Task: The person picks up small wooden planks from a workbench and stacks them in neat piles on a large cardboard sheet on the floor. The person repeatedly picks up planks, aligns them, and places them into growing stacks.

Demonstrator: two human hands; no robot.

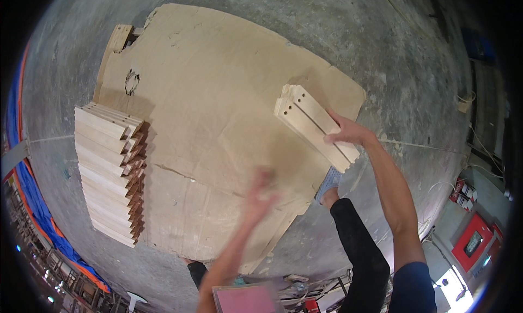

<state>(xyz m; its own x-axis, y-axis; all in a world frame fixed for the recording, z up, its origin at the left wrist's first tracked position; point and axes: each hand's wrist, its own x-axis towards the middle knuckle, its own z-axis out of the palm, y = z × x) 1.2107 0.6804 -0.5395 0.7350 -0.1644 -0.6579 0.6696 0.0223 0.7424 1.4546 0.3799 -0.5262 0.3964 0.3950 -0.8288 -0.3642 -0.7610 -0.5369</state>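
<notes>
Woodworking shop floor: rough concrete floor (pixel 381 51) lying under both hands, stacked wooden slats (pixel 109 171) sitting left of them on flattened cardboard (pixel 218 95), red machine (pixel 474 242) standing far right.

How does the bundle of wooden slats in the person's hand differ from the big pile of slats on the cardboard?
The bundle of slats is a few pieces, held in the right hand above the cardboard sheet; the pile of slats holds many more and rests on the sheet's left edge. The bundle shows drilled holes near its end; none are visible on the pile. Both are pale wood.

Even daylight, fisheye-bent edges, motion-blurred left hand (pixel 260 196).
</notes>
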